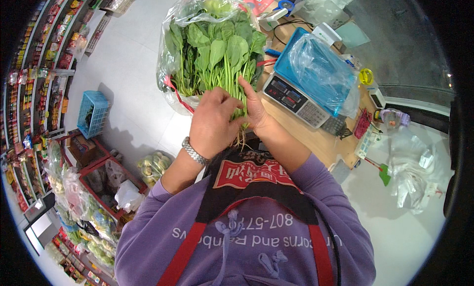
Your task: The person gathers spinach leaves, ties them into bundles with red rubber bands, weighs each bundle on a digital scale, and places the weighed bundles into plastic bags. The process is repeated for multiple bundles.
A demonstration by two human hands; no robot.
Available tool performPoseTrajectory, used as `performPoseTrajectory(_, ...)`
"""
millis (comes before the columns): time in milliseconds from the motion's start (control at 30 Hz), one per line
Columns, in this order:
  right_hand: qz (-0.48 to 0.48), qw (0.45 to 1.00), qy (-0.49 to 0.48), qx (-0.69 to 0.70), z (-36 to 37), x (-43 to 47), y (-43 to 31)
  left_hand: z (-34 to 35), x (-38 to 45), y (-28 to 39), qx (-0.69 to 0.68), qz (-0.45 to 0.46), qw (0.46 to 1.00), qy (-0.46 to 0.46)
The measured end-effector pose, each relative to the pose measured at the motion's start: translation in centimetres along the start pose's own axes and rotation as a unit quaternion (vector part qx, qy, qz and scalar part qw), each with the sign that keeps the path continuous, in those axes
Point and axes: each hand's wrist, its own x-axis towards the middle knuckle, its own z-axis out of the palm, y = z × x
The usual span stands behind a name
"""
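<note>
A bunch of leafy greens, probably spinach (222, 56), lies with its leaves pointing away from me and its pale roots (241, 138) towards my apron. My right hand (255, 109) holds the stems from the right side, thumb raised along them. From the left, my left hand (216, 121), with a braided bracelet on its wrist, bends its fingers over the lower stems. Its fingertips meet the stems near my right palm; whether they pinch is not clear. Behind and around the bunch, more greens fill a clear plastic bag (162, 60) with red handles.
Right of my hands, a digital scale (292, 97) carries a blue tray (296, 39) with a clear plastic bag (314, 60) in it. They stand on a wooden counter (277, 112). At left are a blue basket (94, 113), red crates (111, 156) and stocked shelves (37, 63).
</note>
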Motion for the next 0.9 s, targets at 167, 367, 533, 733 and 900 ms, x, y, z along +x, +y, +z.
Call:
performPoseTrajectory(167, -0.022, 0.998, 0.02, -0.06, 0.5, -0.4, -0.1, 1.1, 0.1, 0.1, 0.062, -0.022, 0.998, 0.0)
performPoseTrajectory(367, 0.023, 0.997, 0.064, -0.049, 0.1, -0.6, 0.0, 2.6, 0.2, -0.6, 0.066, -0.037, 0.997, 0.025)
performPoseTrajectory(533, 0.025, 0.998, 0.048, -0.014, -0.4, -0.2, 0.4, 3.3, 0.2, -0.6, 0.043, -0.066, 0.996, 0.03)
performPoseTrajectory(733, 0.003, 1.0, 0.002, -0.014, -0.5, -0.1, 0.2, 0.3, -1.0, -0.4, -0.091, -0.031, 0.995, 0.018)
performPoseTrajectory(900, 0.042, 0.998, -0.038, 0.03, -0.6, -0.1, -0.1, -3.4, -3.1, -2.8, -0.499, -0.154, 0.839, -0.153)
